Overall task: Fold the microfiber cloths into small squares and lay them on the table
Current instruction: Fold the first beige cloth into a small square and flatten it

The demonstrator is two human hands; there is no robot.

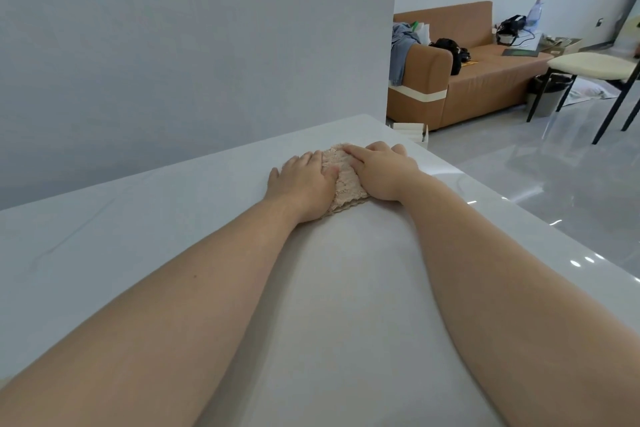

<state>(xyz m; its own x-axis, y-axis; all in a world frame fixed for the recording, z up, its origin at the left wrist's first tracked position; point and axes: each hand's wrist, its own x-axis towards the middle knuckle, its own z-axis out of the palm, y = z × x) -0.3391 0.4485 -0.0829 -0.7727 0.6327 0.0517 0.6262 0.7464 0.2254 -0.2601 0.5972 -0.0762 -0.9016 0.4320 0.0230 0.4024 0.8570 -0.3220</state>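
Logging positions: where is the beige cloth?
Head view: the beige cloth lies on the table near its far right corner, under the left hand and right hand.

A single head-worn camera looks forward and down along both outstretched forearms, close above the white worktop [173,236], facing a grey wall [190,45].

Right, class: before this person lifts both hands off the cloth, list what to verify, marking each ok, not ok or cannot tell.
1. Beige cloth lies folded on the white table: ok.
2. Left hand presses flat on the cloth: ok.
3. Right hand presses on the cloth from the other side: ok.
4. Folded shape is a neat small square: cannot tell, the hands cover most of it.
5. No part of the cloth overhangs the table's edge: ok, though it sits near the far corner.
6. More cloths waiting to be folded: cannot tell, none in view.
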